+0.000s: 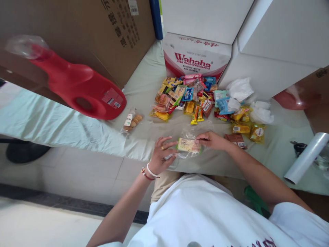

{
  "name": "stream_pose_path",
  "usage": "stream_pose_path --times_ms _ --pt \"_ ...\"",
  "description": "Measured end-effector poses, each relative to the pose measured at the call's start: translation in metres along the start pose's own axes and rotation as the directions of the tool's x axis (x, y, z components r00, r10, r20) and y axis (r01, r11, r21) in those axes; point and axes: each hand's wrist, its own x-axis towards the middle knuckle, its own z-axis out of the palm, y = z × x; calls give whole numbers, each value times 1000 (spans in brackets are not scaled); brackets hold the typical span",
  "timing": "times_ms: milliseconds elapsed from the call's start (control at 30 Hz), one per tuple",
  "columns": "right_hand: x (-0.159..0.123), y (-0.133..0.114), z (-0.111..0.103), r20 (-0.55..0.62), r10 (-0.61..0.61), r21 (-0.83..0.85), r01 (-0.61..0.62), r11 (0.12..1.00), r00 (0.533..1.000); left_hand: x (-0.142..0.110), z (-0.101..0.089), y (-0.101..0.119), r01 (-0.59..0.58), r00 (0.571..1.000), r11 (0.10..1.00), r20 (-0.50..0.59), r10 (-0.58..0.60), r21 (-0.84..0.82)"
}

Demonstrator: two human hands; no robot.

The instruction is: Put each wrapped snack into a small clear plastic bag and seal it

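Observation:
A small snack packet (189, 145) with a pale label and green ends lies near the front edge of the cloth, on or inside a clear plastic bag (190, 132). My left hand (162, 154) is at the packet's left end, fingers stretched and apart, the fingertips at its edge. On the other side, my right hand (211, 140) pinches the clear plastic by the packet's upper right corner. Whether the right fingers also grip the packet itself, I cannot tell. Farther back is a heap of mixed wrapped snacks (189, 94). A bag of round cookies (133, 121) lies to the left.
A red jug (84, 89) stands at the left before a large brown carton (102, 44). Behind the snacks is a Wahaha box (196, 56). More snacks and crumpled white packaging (262, 111) lie to the right, with a plastic film roll (307, 158) at the far right.

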Motion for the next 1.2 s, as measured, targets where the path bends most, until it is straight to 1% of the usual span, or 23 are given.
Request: stream_pose_path --times_ms 100,133,200,267,300,333,367,400,433,467,500,533,567,600,700,800,867,900,967,1033,1067,1133,1200 --pt "1 3 2 1 117 53 -117 992 993 12 4 1 -53 998 998 44 54 -42" --pt "1 4 3 -10 137 28 -136 990 991 15 7 -1 -18 999 998 37 20 -60" --pt "1 2 4 -42 127 -105 -131 986 991 16 12 -8 165 986 984 -26 -167 -64" --pt "-1 -2 6 -59 95 -291 -109 951 994 10 15 -14 396 905 918 -166 -393 -12" --pt "-1 -5 7 -52 90 -381 -103 919 995 5 16 -15 470 858 882 -247 -450 29" --pt "-2 -9 8 -40 92 -463 -100 881 995 -1 15 -15 488 841 869 -310 -444 79" --pt "-2 -13 8 -33 97 -533 -99 840 995 -6 14 -11 438 867 889 -325 -377 135" --pt "-2 -17 9 -33 97 -592 -97 800 995 -10 14 -5 320 925 929 -273 -264 188" --pt "-2 -21 10 -32 95 -639 -93 763 995 -11 13 3 152 980 964 -157 -120 216" --pt "-2 -25 10 -27 94 -674 -88 733 995 -9 14 13 -33 999 978 -2 34 205" --pt "-1 -27 10 -14 94 -699 -77 711 995 -4 15 23 -190 974 968 154 165 164" --pt "-1 -29 11 1 96 -714 -66 697 995 4 16 32 -282 934 951 265 242 128" --pt "-1 -30 11 13 97 -723 -58 689 995 13 17 40 -314 909 942 324 261 122" --pt "-1 -30 11 19 97 -727 -53 685 995 24 18 45 -310 905 940 349 245 143" --pt "-1 -26 10 -6 94 -725 -69 686 996 50 11 41 -209 943 943 310 124 259" --pt "-1 -20 10 -37 88 -677 -90 731 995 57 -9 13 -14 978 921 195 -68 389" --pt "0 -14 10 -33 72 -570 -78 818 997 51 -22 -9 126 972 881 120 -201 456" --pt "1 -11 10 -31 67 -492 -74 867 997 46 -27 -19 161 967 870 101 -233 466" --pt "4 -5 11 -25 79 -315 -83 945 997 34 -31 -33 154 977 880 66 -204 449" --pt "7 -1 11 -11 126 -164 -126 978 992 23 -27 -39 21 993 922 97 -63 388" --pt "7 1 11 -4 152 -109 -151 982 988 18 -24 -39 -72 989 939 145 24 335" --pt "5 2 11 -1 185 -32 -185 982 983 12 -19 -40 -212 954 960 250 163 183" --pt "0 4 10 -36 206 31 -205 978 978 9 -18 -42 -219 933 976 295 207 9"
